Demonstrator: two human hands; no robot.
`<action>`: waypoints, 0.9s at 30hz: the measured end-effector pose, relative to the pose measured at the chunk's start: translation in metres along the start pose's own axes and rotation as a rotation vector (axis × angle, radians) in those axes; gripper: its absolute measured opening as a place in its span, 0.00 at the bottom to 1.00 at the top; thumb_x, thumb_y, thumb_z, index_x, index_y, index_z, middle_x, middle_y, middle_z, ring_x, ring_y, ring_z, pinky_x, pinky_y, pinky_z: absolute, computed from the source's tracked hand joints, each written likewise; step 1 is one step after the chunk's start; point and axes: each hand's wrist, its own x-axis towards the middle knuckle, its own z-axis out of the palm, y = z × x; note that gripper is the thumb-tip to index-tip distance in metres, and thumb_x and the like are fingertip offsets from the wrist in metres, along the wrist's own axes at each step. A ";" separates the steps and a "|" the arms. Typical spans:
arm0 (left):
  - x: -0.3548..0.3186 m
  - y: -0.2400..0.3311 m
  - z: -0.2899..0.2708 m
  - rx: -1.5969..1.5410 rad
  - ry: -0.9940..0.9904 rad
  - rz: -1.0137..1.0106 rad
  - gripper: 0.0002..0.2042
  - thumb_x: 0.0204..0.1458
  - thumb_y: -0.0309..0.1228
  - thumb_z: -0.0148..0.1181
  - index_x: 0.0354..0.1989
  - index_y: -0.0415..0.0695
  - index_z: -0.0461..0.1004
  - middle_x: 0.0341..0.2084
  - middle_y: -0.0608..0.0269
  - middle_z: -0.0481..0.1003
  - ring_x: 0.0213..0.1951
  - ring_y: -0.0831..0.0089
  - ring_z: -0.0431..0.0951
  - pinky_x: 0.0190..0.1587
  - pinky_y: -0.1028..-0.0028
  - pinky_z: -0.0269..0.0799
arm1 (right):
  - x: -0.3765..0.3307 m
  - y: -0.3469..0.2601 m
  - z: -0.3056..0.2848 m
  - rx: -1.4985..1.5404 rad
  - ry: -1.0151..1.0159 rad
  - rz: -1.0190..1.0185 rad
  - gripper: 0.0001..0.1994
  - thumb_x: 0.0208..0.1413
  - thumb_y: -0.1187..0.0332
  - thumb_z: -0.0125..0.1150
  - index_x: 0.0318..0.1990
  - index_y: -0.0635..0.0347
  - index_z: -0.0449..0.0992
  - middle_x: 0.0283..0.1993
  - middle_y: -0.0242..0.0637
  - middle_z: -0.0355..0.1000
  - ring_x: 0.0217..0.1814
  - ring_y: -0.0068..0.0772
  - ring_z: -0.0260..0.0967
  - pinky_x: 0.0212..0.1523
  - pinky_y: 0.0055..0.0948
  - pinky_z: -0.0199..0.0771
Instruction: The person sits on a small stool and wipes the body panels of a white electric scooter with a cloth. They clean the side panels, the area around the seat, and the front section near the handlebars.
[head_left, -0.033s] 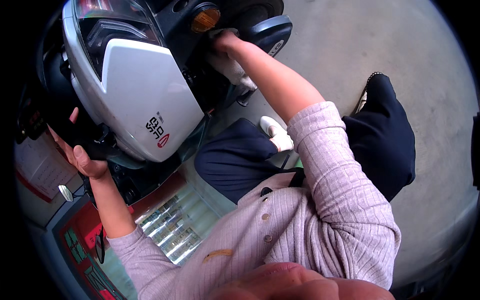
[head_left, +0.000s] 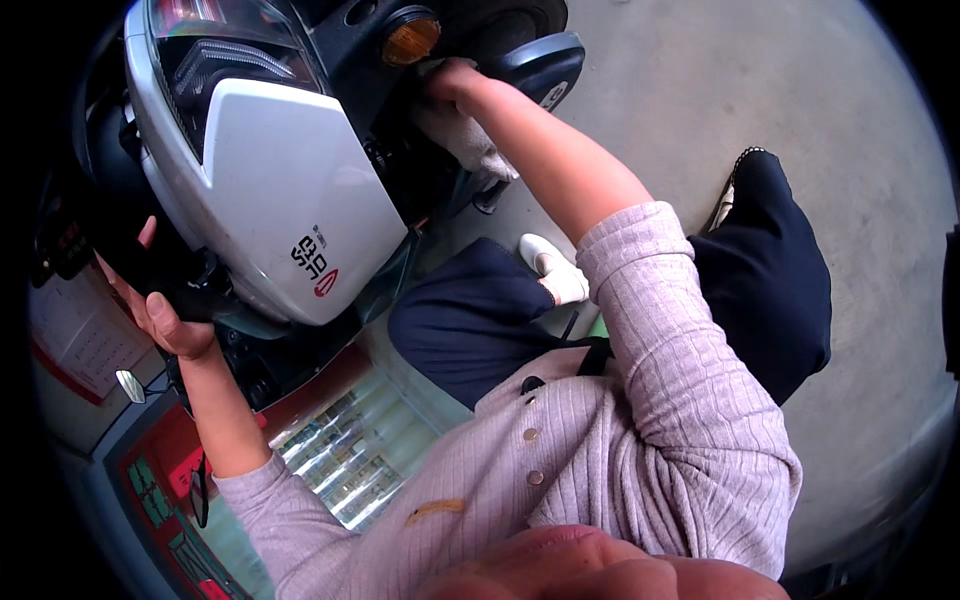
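Reaching far, our right hand has hold of a pale cloth, bunched under the palm, low beside the scooter. Fingers mostly lost in shade, so we can't tell how tightly they close. Cloth hangs down toward us, between the white side panel and the dark guard to its right. Orange reflector sits just left of and beyond that hand.

Our left hand is at the scooter's near left end, thumb and fingers apart, against a black part; we can't tell if it grips or only rests there. Small mirror nearer, left of our forearm.

Scooter fills the far left, white panel facing us. Our sleeves are pale and ribbed, trousers dark. One white shoe shows between the knees, the other, partly covered, farther right on the grey floor.
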 end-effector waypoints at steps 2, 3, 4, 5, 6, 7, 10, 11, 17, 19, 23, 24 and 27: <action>0.000 0.000 -0.007 0.033 -0.046 0.001 0.37 0.53 0.54 0.42 0.64 0.37 0.64 0.61 0.48 0.64 0.63 0.57 0.65 0.66 0.62 0.59 | -0.001 -0.006 -0.011 0.195 -0.026 0.120 0.12 0.53 0.69 0.68 0.44 0.61 0.81 0.49 0.45 0.75 0.56 0.36 0.73 0.49 0.43 0.74; -0.002 -0.001 -0.008 0.034 -0.053 -0.006 0.37 0.53 0.54 0.42 0.64 0.37 0.64 0.61 0.48 0.64 0.62 0.57 0.65 0.66 0.62 0.59 | -0.004 -0.008 -0.016 0.357 -0.011 0.187 0.11 0.53 0.69 0.68 0.43 0.62 0.81 0.49 0.45 0.75 0.55 0.34 0.73 0.49 0.43 0.74; -0.004 -0.002 -0.009 0.032 -0.050 -0.020 0.37 0.53 0.54 0.42 0.64 0.36 0.64 0.60 0.48 0.64 0.62 0.57 0.65 0.66 0.62 0.59 | -0.013 -0.012 -0.021 0.315 -0.007 0.151 0.12 0.53 0.71 0.67 0.45 0.63 0.80 0.52 0.46 0.74 0.55 0.40 0.72 0.52 0.42 0.73; -0.007 -0.003 -0.008 0.029 -0.045 -0.033 0.37 0.53 0.54 0.42 0.63 0.36 0.64 0.60 0.47 0.65 0.62 0.57 0.65 0.66 0.62 0.59 | -0.006 -0.008 -0.027 0.357 0.043 0.151 0.12 0.54 0.72 0.65 0.46 0.64 0.80 0.52 0.47 0.74 0.56 0.43 0.72 0.53 0.44 0.73; -0.008 -0.003 -0.008 0.018 -0.027 -0.047 0.37 0.53 0.53 0.42 0.63 0.36 0.64 0.60 0.47 0.65 0.61 0.57 0.66 0.65 0.62 0.60 | 0.001 -0.003 -0.034 0.402 0.096 0.148 0.13 0.55 0.73 0.64 0.47 0.65 0.79 0.52 0.49 0.74 0.56 0.46 0.71 0.55 0.46 0.73; -0.012 -0.002 -0.007 0.006 -0.007 -0.066 0.37 0.53 0.53 0.43 0.63 0.35 0.64 0.59 0.47 0.65 0.61 0.57 0.66 0.65 0.62 0.61 | -0.006 -0.004 -0.043 0.492 0.143 0.117 0.13 0.57 0.73 0.58 0.49 0.67 0.77 0.51 0.54 0.74 0.55 0.52 0.71 0.56 0.50 0.72; -0.013 -0.004 -0.004 -0.040 0.029 -0.088 0.37 0.53 0.53 0.43 0.63 0.35 0.63 0.58 0.47 0.67 0.60 0.57 0.68 0.64 0.62 0.62 | 0.033 0.030 -0.119 0.133 0.343 -0.300 0.14 0.61 0.68 0.50 0.47 0.66 0.78 0.46 0.55 0.76 0.50 0.54 0.74 0.52 0.50 0.73; -0.015 -0.003 -0.010 -0.028 0.026 -0.125 0.37 0.53 0.53 0.43 0.63 0.35 0.63 0.58 0.47 0.67 0.59 0.58 0.68 0.64 0.62 0.62 | 0.024 0.020 -0.130 -0.321 0.493 -0.490 0.16 0.62 0.66 0.46 0.48 0.65 0.78 0.47 0.54 0.76 0.49 0.55 0.74 0.48 0.47 0.74; -0.012 -0.008 -0.011 -0.061 -0.005 -0.110 0.37 0.54 0.54 0.40 0.64 0.36 0.62 0.56 0.46 0.70 0.60 0.59 0.66 0.65 0.63 0.57 | 0.046 0.024 -0.149 -0.523 0.455 -0.463 0.15 0.55 0.69 0.54 0.48 0.64 0.78 0.43 0.50 0.77 0.47 0.52 0.75 0.46 0.47 0.74; -0.015 -0.008 -0.004 -0.175 0.063 -0.181 0.38 0.53 0.57 0.41 0.63 0.36 0.64 0.56 0.46 0.69 0.59 0.59 0.67 0.63 0.63 0.61 | 0.046 0.019 -0.139 -0.645 0.377 -0.472 0.15 0.55 0.68 0.54 0.48 0.63 0.77 0.45 0.48 0.76 0.48 0.51 0.74 0.47 0.46 0.74; -0.025 -0.009 -0.004 -0.311 0.117 -0.326 0.40 0.52 0.58 0.43 0.61 0.32 0.66 0.54 0.44 0.69 0.56 0.56 0.70 0.60 0.64 0.67 | 0.040 0.006 -0.105 -0.856 0.198 -0.526 0.16 0.56 0.67 0.55 0.50 0.60 0.76 0.48 0.46 0.75 0.51 0.49 0.72 0.50 0.45 0.72; -0.027 -0.004 -0.022 -0.353 0.053 -0.307 0.40 0.51 0.52 0.47 0.65 0.30 0.59 0.55 0.39 0.69 0.55 0.51 0.73 0.61 0.59 0.68 | 0.037 0.000 -0.090 -0.880 0.124 -0.549 0.16 0.56 0.67 0.55 0.51 0.60 0.76 0.48 0.45 0.75 0.52 0.49 0.72 0.51 0.45 0.72; -0.037 -0.018 -0.023 -0.440 0.093 -0.369 0.41 0.51 0.52 0.47 0.65 0.28 0.58 0.56 0.38 0.68 0.56 0.50 0.72 0.61 0.58 0.69 | 0.032 -0.003 -0.078 -0.967 0.056 -0.538 0.16 0.57 0.65 0.55 0.52 0.58 0.75 0.50 0.43 0.74 0.54 0.47 0.71 0.53 0.44 0.71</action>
